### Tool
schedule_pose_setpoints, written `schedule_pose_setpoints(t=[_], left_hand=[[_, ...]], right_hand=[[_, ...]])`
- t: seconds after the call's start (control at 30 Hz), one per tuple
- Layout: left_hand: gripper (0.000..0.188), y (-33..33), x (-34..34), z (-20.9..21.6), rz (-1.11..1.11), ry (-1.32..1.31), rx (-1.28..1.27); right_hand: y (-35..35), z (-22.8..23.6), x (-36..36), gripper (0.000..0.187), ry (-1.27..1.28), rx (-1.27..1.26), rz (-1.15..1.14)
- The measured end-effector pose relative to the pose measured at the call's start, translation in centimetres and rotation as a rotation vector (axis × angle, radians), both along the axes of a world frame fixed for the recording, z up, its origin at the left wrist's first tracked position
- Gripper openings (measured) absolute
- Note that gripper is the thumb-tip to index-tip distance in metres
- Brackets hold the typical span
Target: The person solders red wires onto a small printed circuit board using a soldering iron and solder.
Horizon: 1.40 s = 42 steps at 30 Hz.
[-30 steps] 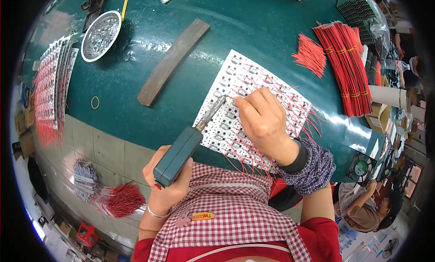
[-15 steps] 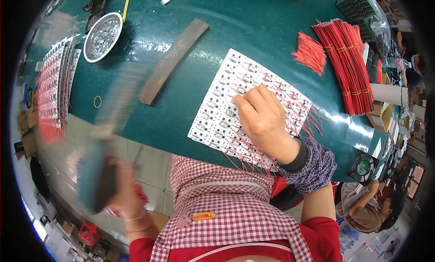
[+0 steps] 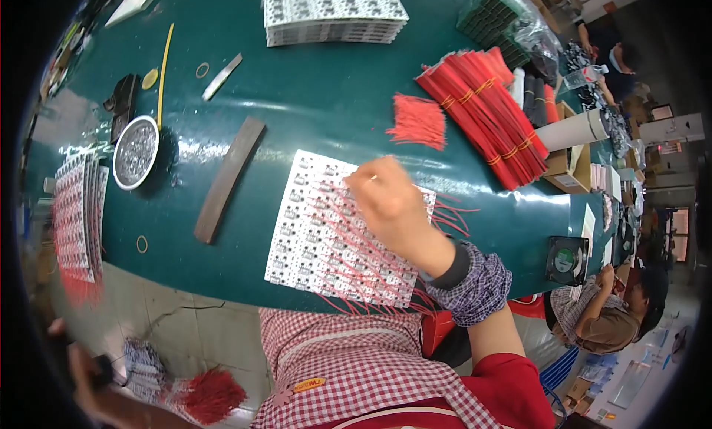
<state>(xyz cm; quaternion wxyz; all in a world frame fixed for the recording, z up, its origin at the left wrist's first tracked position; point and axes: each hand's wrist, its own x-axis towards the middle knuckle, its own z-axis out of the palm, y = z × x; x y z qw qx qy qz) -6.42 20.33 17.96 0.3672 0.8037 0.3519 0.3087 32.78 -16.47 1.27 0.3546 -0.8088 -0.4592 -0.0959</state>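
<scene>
A white circuit board panel (image 3: 293, 240) lies on the green table, its rows of small parts joined by many thin red wires (image 3: 348, 284). My right hand (image 3: 393, 206) is over the panel's upper right part, thumb and fingers pinched together close to its surface; whatever is between the fingertips is hidden. A grey checked sleeve cuff (image 3: 475, 281) covers that wrist. Low at the far left, away from the table, my left hand (image 3: 85, 373) is smeared by motion. Something dark is beside it, but its fingers and any grip cannot be made out.
A dark flat bar (image 3: 228, 183) and a white bowl of small metallic bits (image 3: 119, 169) are left of the panel. Wired boards (image 3: 74, 221) overhang the left edge. Red wire bundles (image 3: 486, 117) lie right; stacked panels (image 3: 334, 32) stand behind. A co-worker (image 3: 612, 303) sits right.
My left hand has swung down and farther left; the blurred tool it held is no longer distinct. My right hand stays pinched over the panel. The whole view has shifted, showing more of the table's back.
</scene>
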Motion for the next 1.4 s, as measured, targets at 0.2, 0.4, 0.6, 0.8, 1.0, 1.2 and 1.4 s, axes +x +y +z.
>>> schedule_pose_setpoints(t=[0.2,0.4,0.6,0.8,1.0,1.2,1.4], left_hand=[[0.052,-10.2,8.4,-12.0,0.035,-0.327,-0.509],[0.055,-14.8,10.5,-12.7,0.031,-0.336,-0.709],[0.051,-17.1,10.7,-13.6,0.045,-0.271,-0.745],[0.051,-18.0,10.9,-14.2,-0.009,-0.239,-0.767],[0.045,-18.3,11.2,-14.4,0.007,-0.195,-0.759],[0.046,-17.8,10.6,-15.0,-0.074,-0.206,-0.63],[0.052,-18.1,10.2,-14.6,-0.09,-0.183,-0.784]], right_hand=[[-3.1,-0.8,8.7,0.022,-0.287,-0.082,-0.33],[-3.0,-2.7,11.4,0.015,-0.297,-0.161,-0.417],[-3.0,-2.7,11.8,0.009,-0.297,-0.125,-0.42],[-3.0,-1.8,11.3,0.007,-0.319,-0.17,-0.412],[-2.2,0.5,10.6,0.015,-0.41,-0.24,-0.344],[-0.8,3.1,8.5,0.01,-0.655,-0.619,-0.079],[2.3,1.8,6.7,0.007,-0.633,-0.8,-0.037]])
